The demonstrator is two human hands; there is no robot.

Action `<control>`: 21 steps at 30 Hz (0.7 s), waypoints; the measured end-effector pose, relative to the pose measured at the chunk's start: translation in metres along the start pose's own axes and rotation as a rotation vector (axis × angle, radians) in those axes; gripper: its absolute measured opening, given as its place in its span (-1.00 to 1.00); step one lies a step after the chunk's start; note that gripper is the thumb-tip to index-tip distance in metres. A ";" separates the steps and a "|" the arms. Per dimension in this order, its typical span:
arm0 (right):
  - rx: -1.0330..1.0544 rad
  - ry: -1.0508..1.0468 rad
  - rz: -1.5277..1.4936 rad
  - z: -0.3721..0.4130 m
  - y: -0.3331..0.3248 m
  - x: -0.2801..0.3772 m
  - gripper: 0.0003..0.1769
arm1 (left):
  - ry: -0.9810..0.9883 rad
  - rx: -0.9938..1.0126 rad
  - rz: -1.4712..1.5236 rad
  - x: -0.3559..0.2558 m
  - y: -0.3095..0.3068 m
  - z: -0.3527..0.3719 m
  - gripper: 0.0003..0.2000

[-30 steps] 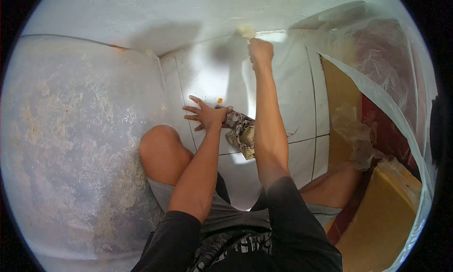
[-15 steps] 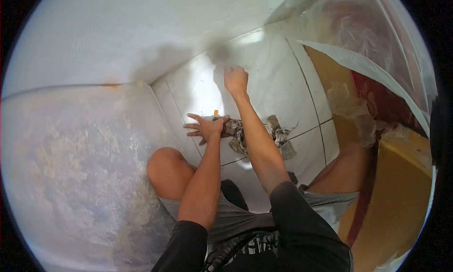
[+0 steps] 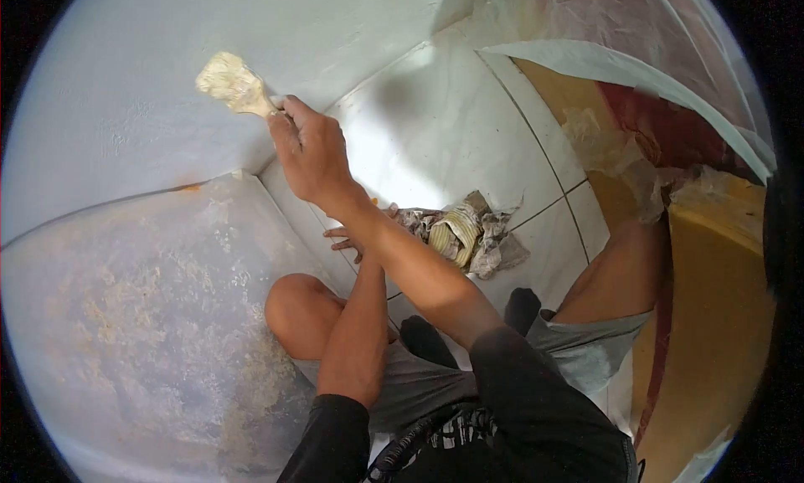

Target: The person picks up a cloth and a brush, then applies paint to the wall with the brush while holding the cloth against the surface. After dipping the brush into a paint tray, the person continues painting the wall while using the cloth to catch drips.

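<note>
My right hand (image 3: 316, 152), closed round the handle of a paintbrush (image 3: 231, 83), is raised by the pale wall (image 3: 126, 81). The brush has a broad cream head, pointing up and left and overlapping the wall in this view. Low over the white floor tiles, my left hand (image 3: 347, 239) has its fingers spread, with my right forearm hiding part of it. Beside that hand lies a crumpled, dirty rag bundle (image 3: 494, 244), with a yellow striped cloth (image 3: 456, 232) in its middle.
A low surface under cloudy plastic sheeting (image 3: 142, 316), stained with pale patches, lies along the left. To the right, cardboard (image 3: 712, 274) and a dark red panel (image 3: 670, 140) stand under clear plastic (image 3: 620, 60). My bent knees flank the rags.
My right hand has swung left and up from over the tiles to the wall, bringing the paintbrush into view. The striped cloth shows more now. My left hand stays in place.
</note>
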State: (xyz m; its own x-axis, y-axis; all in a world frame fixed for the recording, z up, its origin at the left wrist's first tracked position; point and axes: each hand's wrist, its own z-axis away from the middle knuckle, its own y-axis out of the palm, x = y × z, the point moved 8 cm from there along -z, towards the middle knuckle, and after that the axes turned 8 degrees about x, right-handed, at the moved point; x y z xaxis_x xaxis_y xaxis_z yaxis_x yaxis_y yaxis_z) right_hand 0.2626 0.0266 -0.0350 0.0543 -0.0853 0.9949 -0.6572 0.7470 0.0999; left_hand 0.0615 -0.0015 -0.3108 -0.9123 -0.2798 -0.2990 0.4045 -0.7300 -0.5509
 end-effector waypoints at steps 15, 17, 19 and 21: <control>0.145 0.270 0.591 -0.025 0.039 -0.158 -0.67 | -0.082 -0.221 -0.224 -0.018 -0.013 0.014 0.38; -0.045 0.242 0.326 -0.016 0.028 -0.092 -0.67 | -0.063 -0.226 -0.204 -0.021 -0.016 0.019 0.19; 0.011 0.194 0.124 0.005 0.025 -0.046 -0.69 | -0.014 -0.242 -0.160 -0.032 -0.024 0.028 -0.18; 0.074 0.147 -0.079 0.011 0.031 -0.042 -0.71 | 0.029 -0.261 -0.113 -0.036 -0.027 0.032 -0.50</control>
State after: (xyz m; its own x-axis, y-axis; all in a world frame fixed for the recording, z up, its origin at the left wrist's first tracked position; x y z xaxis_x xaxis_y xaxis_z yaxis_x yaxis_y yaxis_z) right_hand 0.2318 0.0463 -0.0736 0.2138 -0.0404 0.9760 -0.6995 0.6911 0.1819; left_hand 0.0813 0.0086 -0.2598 -0.9518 -0.1856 -0.2443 0.3068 -0.5691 -0.7629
